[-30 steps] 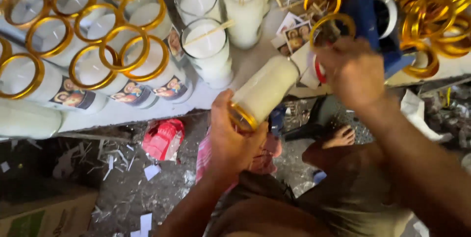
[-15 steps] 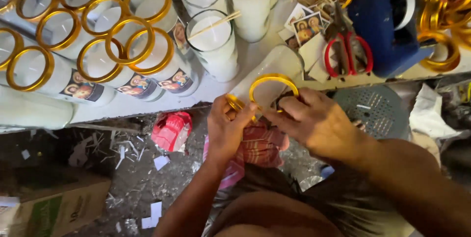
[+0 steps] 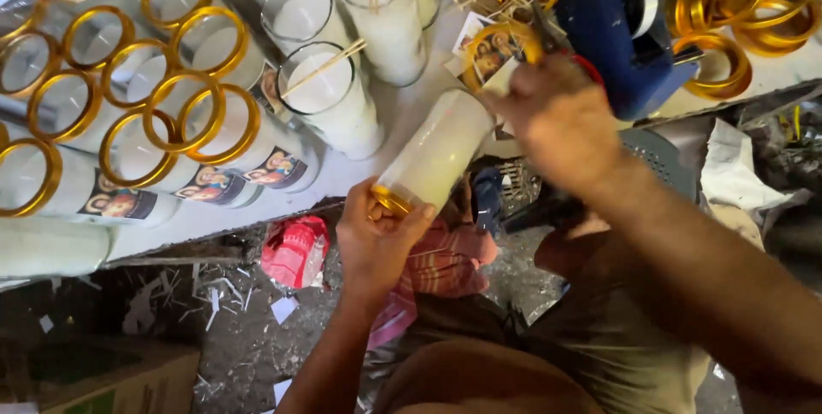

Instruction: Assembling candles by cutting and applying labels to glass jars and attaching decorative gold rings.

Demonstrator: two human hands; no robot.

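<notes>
Tilting over the bench (image 3: 402,123) edge, the glass candle (image 3: 437,153) is lying slanted between both hands, its gold-ringed end toward the person. The left hand (image 3: 377,238) is cupping that end, fingers curled around the rim; a firm wrap there is keeping the smooth glass from rolling. The right hand (image 3: 556,119) is reaching past the far end toward the picture labels (image 3: 488,59), blurred, so I cannot tell its fingers. Ringed candles (image 3: 205,123) are crowding close alongside.

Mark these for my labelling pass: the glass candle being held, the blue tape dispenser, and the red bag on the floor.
glass candle (image 3: 441,153), head view, middle of its white side.
blue tape dispenser (image 3: 612,33), head view, blue body left of the tape roll.
red bag (image 3: 295,250), head view, centre of the crumpled plastic.
</notes>
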